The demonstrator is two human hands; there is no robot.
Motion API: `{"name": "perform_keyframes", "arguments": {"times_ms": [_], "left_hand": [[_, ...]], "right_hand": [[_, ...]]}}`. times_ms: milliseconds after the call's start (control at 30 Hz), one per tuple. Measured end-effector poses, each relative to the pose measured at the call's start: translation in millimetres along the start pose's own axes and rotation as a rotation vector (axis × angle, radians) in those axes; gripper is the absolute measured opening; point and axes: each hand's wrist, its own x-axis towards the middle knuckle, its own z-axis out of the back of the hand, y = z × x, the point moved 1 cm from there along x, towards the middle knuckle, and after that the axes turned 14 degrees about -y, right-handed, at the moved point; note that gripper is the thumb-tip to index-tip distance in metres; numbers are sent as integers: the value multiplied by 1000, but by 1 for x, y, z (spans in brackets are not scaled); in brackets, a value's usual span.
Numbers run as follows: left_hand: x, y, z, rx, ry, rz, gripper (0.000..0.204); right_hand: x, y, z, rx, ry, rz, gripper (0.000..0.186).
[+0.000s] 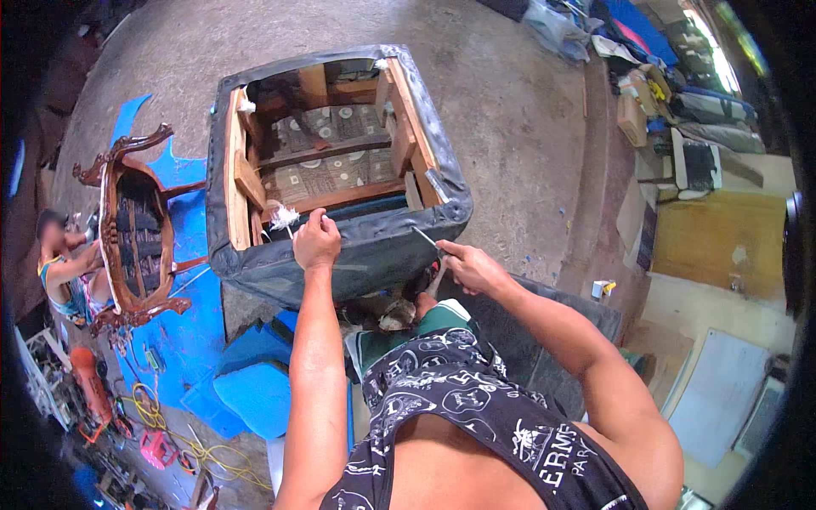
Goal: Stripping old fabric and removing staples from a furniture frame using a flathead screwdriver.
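An upholstered frame [357, 255] in black covering, with bare wooden rails inside, stands before me. My left hand [316, 240] is at its near rim, fingers curled; a thin pale piece runs from it toward a white fibrous tuft [284, 216], but what exactly it grips is unclear. My right hand [467, 268] is closed on a slim metal tool [425, 238], whose tip touches the black covering near the right corner.
At left, a person [68, 280] sits beside a carved wooden chair frame [109, 229] on blue sheets [183, 327]. Yellow cords [149, 408] lie on the concrete floor [510, 127]. Boxes [633, 119] and boards [714, 246] line the right side.
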Motion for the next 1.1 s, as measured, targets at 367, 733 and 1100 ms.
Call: {"name": "perform_keyframes", "arguments": {"times_ms": [367,733,1100], "left_hand": [[-1,3,2,-54,-5,-17,22],[1,4,2,-58,-25,-33,21],[0,3,-2,-28,-46,-14,21]], "right_hand": [[6,-32,-59,106,-342,172,46],[62,-50,-174,873,-415,222,53],[28,-81,-31,-109,-408,587,50]]}}
